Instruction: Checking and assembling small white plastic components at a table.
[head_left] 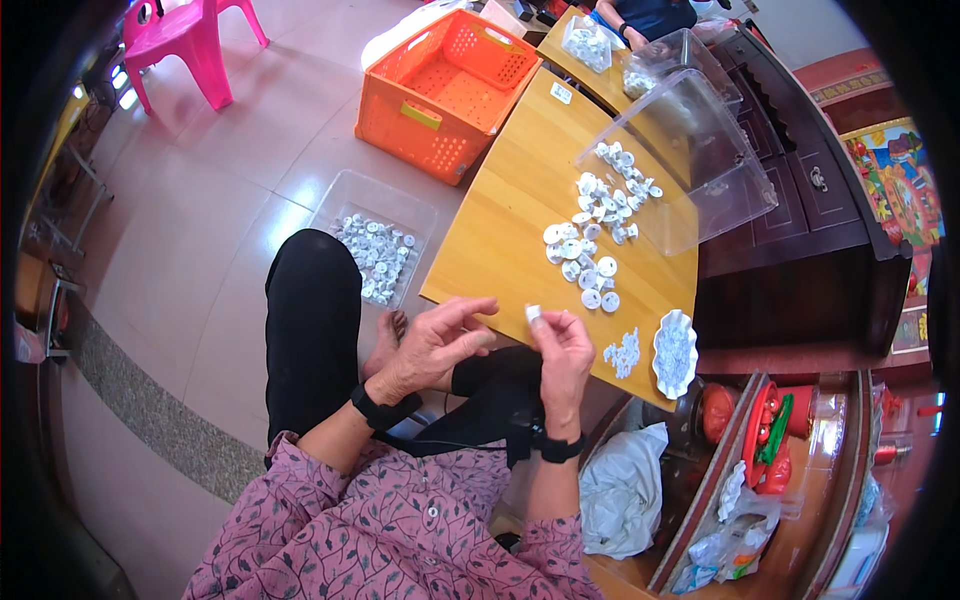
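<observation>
My right hand (565, 350) grips a small, white, plastic-looking piece (533, 313) in its fingertips at the near edge of the yellow wooden counter (510, 205). My left hand (435, 343), at that edge, is half open, fingers extended.

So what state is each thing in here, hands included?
Right hand, fingers pinching a small white piece
Left hand, fingers parted, nothing visible in them
White discs, loose and scattered
Small pale bits, loosely piled
Scalloped dish, filled with similar bits
Floor tub, open, holding many white pieces
Orange crate, open-topped
White bag, crumpled
Pink chair, upright
</observation>
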